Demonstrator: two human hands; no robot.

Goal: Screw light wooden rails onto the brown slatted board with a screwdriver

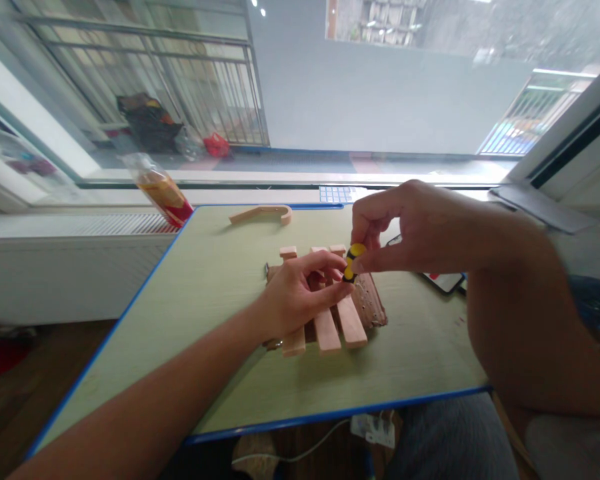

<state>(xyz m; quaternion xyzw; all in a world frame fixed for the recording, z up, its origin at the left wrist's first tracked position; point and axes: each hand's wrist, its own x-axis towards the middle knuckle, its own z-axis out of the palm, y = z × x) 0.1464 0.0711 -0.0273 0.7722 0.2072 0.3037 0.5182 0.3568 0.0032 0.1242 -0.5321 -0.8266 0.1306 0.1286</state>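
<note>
Between my two hands is a small yellow-and-black piece [356,252], rounded at the top; its exact kind I cannot make out. My right hand [405,227] pinches it from above and the right with thumb and fingers. My left hand [297,290] closes its thumb and index finger at its lower black end. Below the left hand lie three pale wooden slats [353,323], side by side across a brown, rough-looking board [371,300] with small holes. The left hand covers the middle of the slats and part of the board.
A hooked wooden piece [263,213] lies at the back of the green table [180,320], which has a blue edge. A phone-like dark-edged object [443,283] sits partly behind my right arm. A bottle-like package [160,193] leans at the back left, by the radiator and window.
</note>
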